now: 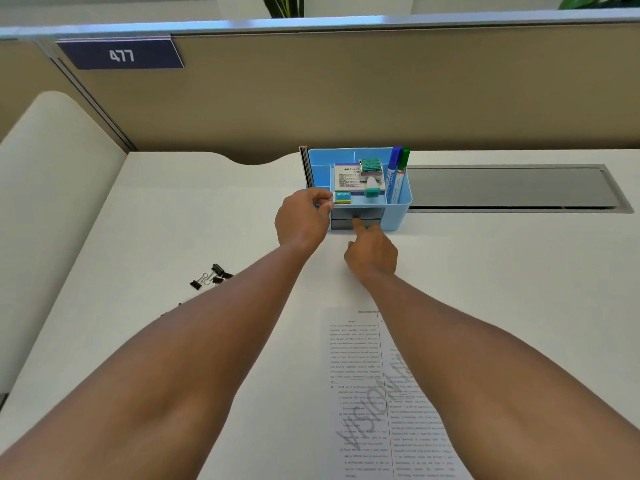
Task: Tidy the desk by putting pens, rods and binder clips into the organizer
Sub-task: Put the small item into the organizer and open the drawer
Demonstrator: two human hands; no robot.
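A light blue organizer (401, 202) stands on the white desk near the partition. It holds a blue marker (393, 173) and a green marker (402, 168) upright at its right, dark rods (304, 166) at its left, plus boxes and an eraser. Two grey drawers (372, 223) sit in its front. My left hand (303, 218) grips the organizer's left front corner. My right hand (372, 252) has its index finger on the drawer front, other fingers curled. Several black binder clips (211, 276) lie on the desk to the left, beside my left forearm.
A printed sheet of paper (360, 375) lies near me under my right forearm. A grey cable hatch (512, 187) is set into the desk right of the organizer. A beige partition (346, 98) closes the back; a cream panel (52, 202) borders the left.
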